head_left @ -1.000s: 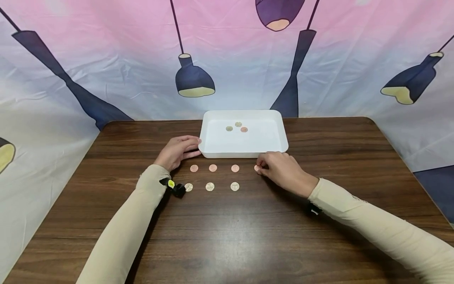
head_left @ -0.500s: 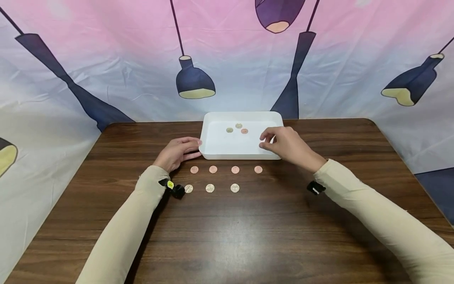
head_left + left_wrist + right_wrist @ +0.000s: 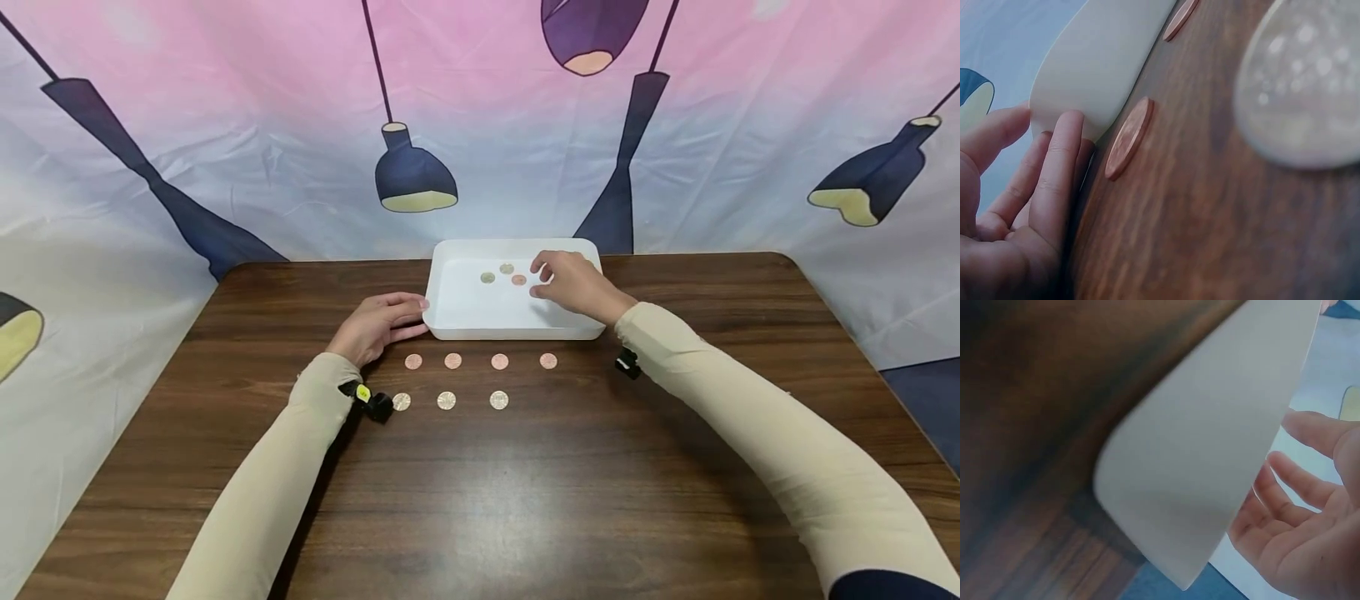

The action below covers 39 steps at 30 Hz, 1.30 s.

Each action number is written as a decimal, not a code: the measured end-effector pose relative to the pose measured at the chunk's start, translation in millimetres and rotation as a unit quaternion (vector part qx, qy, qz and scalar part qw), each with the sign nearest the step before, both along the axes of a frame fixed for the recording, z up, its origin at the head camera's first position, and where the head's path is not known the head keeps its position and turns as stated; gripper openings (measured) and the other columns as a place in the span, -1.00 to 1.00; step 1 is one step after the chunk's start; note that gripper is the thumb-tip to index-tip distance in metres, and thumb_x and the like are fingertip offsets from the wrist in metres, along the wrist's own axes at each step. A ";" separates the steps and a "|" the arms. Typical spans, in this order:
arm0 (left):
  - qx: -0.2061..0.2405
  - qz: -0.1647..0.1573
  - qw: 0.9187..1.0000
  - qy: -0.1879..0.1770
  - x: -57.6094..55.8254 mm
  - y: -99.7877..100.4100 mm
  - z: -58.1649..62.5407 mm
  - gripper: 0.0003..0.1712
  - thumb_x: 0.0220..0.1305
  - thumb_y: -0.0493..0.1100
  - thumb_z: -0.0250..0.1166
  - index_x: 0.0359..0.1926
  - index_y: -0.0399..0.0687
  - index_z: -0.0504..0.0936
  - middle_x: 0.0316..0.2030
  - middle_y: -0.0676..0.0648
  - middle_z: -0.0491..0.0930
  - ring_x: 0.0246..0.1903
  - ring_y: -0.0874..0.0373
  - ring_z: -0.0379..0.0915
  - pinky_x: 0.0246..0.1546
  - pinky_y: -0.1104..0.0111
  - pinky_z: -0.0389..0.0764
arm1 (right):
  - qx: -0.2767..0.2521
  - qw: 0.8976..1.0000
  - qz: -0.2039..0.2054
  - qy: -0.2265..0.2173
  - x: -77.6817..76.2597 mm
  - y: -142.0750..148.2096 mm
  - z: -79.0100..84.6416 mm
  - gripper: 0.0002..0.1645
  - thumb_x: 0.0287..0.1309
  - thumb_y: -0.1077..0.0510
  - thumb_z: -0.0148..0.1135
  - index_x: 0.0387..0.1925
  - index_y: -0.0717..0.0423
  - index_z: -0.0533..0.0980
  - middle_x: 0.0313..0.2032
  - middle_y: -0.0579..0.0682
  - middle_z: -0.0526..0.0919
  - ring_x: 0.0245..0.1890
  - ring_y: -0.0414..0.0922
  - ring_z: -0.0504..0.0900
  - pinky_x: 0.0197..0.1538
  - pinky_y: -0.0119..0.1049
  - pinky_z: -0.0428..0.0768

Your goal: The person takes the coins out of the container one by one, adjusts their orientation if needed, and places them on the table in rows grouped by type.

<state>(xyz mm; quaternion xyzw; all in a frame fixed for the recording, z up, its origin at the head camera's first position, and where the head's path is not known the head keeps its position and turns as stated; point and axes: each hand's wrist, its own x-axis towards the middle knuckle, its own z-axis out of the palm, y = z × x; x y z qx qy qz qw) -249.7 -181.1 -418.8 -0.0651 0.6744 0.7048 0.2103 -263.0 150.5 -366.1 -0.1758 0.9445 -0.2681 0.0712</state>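
Observation:
A white tray (image 3: 517, 332) stands at the table's far side. Lying inside it are two pale gold coins, one of them the left coin (image 3: 487, 277), and one copper coin (image 3: 519, 280). My left hand (image 3: 377, 327) rests beside the tray's left end, fingers extended against the outer wall (image 3: 1094, 69) and thumb tip at the rim. Over the tray's right half is my right hand (image 3: 577, 283), with thumb and fingers parted, holding nothing, just right of the copper coin. In the right wrist view the tray wall (image 3: 1179, 450) partly hides that hand's fingertips.
In front of the tray lies a row of several copper coins, including the rightmost coin (image 3: 548, 361). Nearer is a row of three pale gold coins, such as the middle one (image 3: 446, 401). A patterned cloth (image 3: 300, 150) hangs behind the brown wooden table (image 3: 465, 500).
My right hand has let go of the rightmost copper coin, leaving it on the table, and has risen over the tray and moved left, fingers parting. My left hand stays at the tray's end.

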 end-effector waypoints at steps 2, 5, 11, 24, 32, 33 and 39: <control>0.001 0.001 1.000 -0.001 0.3 0.5 -1.0 -0.44 0.50 -0.24 0.35 0.39 -0.37 0.45 0.22 -0.19 0.51 -0.09 0.19 0.72 0.12 0.32 0.73 | 0.002 1.000 0.001 -0.007 -7.2 -3.9 -0.7 -0.57 0.38 0.22 0.37 0.19 0.32 0.56 0.02 0.28 0.69 -0.04 0.16 0.68 -0.05 -0.03 0.68; 0.000 -0.002 1.000 0.003 0.1 0.7 -1.5 -0.44 0.50 -0.23 0.35 0.39 -0.38 0.44 0.22 -0.20 0.51 -0.08 0.18 0.72 0.13 0.32 0.72 | 0.005 1.000 -0.001 -0.018 -16.2 -9.6 -1.3 -0.55 0.37 0.28 0.37 0.22 0.32 0.55 0.04 0.29 0.67 -0.03 0.16 0.66 -0.04 -0.04 0.68; 0.001 0.001 1.000 0.008 0.2 -0.8 -3.5 -0.51 0.51 -0.25 0.34 0.34 -0.35 0.49 0.19 -0.18 0.54 -0.08 0.18 0.73 0.12 0.31 0.73 | 0.020 0.999 0.002 -0.043 -32.4 -16.9 -11.0 -0.51 0.34 0.35 0.36 0.26 0.33 0.53 0.07 0.30 0.63 -0.04 0.16 0.63 0.02 -0.04 0.65; 0.002 -0.008 1.000 0.014 -0.3 -0.7 -2.7 -0.51 0.53 -0.25 0.30 0.36 -0.38 0.46 0.23 -0.20 0.51 -0.06 0.18 0.71 0.14 0.32 0.72 | -0.056 0.996 -0.011 -0.074 -50.9 -10.2 -27.4 -0.60 0.38 0.14 0.41 0.16 0.23 0.62 -0.18 0.13 0.62 -0.27 -0.03 0.49 -0.16 -0.23 0.48; 0.004 -0.008 1.000 0.014 -2.1 -1.0 -1.7 -0.50 0.53 -0.25 0.31 0.36 -0.39 0.46 0.23 -0.20 0.50 -0.07 0.18 0.71 0.14 0.32 0.72 | -0.048 0.997 -0.008 -0.054 -52.5 -13.6 -30.1 -0.70 0.40 0.16 0.38 0.06 0.22 0.68 -0.18 0.11 0.62 -0.24 -0.04 0.47 -0.16 -0.28 0.44; 0.004 -0.008 1.000 0.014 -2.0 -1.2 -1.9 -0.50 0.53 -0.25 0.31 0.35 -0.39 0.46 0.22 -0.20 0.50 -0.07 0.19 0.71 0.14 0.32 0.72 | -0.048 0.997 -0.009 -0.055 -52.0 -14.4 -30.1 -0.71 0.39 0.16 0.38 0.05 0.23 0.68 -0.18 0.12 0.62 -0.24 -0.04 0.47 -0.16 -0.27 0.44; 0.009 -0.010 1.000 0.017 -0.4 -1.3 -2.7 -0.54 0.54 -0.27 0.28 0.33 -0.39 0.47 0.19 -0.19 0.51 -0.06 0.18 0.71 0.14 0.31 0.72 | -0.046 0.997 -0.021 -0.061 -50.2 -17.1 -29.8 -0.74 0.39 0.18 0.39 0.02 0.24 0.68 -0.19 0.10 0.62 -0.24 -0.05 0.47 -0.17 -0.30 0.44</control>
